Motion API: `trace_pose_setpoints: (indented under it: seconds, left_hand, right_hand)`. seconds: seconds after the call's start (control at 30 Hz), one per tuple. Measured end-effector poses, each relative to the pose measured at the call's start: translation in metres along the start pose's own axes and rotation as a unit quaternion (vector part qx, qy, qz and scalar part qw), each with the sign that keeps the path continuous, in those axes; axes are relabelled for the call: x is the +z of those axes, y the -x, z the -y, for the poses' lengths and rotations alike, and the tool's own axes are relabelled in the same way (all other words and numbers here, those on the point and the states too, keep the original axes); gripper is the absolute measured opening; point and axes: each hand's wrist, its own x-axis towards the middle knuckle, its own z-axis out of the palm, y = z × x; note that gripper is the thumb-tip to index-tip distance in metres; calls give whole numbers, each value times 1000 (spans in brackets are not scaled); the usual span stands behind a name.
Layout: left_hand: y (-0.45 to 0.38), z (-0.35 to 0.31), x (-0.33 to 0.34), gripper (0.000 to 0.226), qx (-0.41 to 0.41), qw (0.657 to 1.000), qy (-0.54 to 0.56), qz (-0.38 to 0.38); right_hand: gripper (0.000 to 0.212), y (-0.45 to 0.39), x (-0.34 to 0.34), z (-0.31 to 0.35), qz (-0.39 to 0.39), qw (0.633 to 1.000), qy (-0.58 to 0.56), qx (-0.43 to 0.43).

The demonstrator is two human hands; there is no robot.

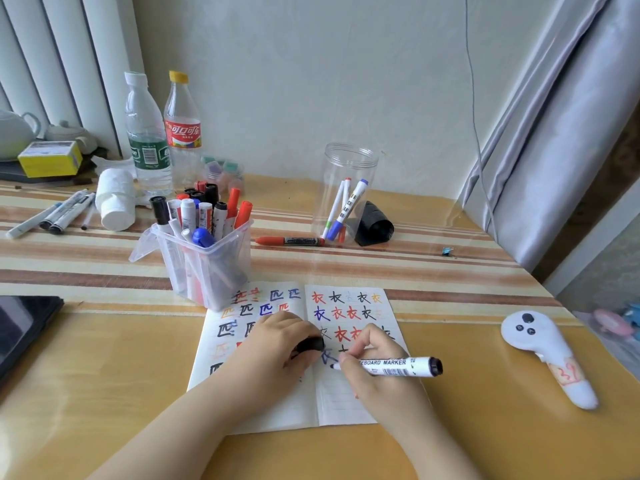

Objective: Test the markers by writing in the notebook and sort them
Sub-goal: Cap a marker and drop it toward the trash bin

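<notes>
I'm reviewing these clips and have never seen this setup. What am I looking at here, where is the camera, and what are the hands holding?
There is no robot: a person wears one wide-angle camera on the head, looking down at their own hands. The right hand holds a whiteboard marker, tip on the open notebook, which is full of coloured test characters. The left hand holds a black cap and rests on the page. On the striped table behind stand a clear tub of markers, a clear jar with a few markers, and one loose red marker.
</notes>
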Motion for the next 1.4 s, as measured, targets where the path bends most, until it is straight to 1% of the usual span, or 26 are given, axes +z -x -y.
trace_pose_setpoints:
  seconds: [0.17,0.33,0.6,0.73,0.83,1.07,1.23,1.4]
  left_hand:
    - [-1,0,1,20,-8,1000,8,-4]
    - [-1,0,1,29,-10,1000,-1,1]
    - [0,1,2,21,-18,1000,-1,-2]
    - [1,-1,2,21,-19,1000,-4,-3]
    - [1,-1,1,21,-18,1000,-4,-2]
    - [0,0,2,21,-19,1000,-5,-1]
    - [1,-1,2,22,-17,1000,-8,-4]
    - [0,0,2,20,-10,1000,-11,-4]
  right_hand:
    - [30,-1,1,-2,-30,999,27,-24]
    - [32,0,3,1,-22,999,39,-13]
    - [33,4,2,3,-1,1000,26,-9]
    - [33,2,0,1,-21,1000,17,3]
    - [31,3,-1,-1,-21,1000,12,-8]
    - [31,5,0,2,14,999,31,-20]
    - [31,3,-1,0,-5,1000,14,-21]
    - [35,4,-1,-1,7,999,40,5]
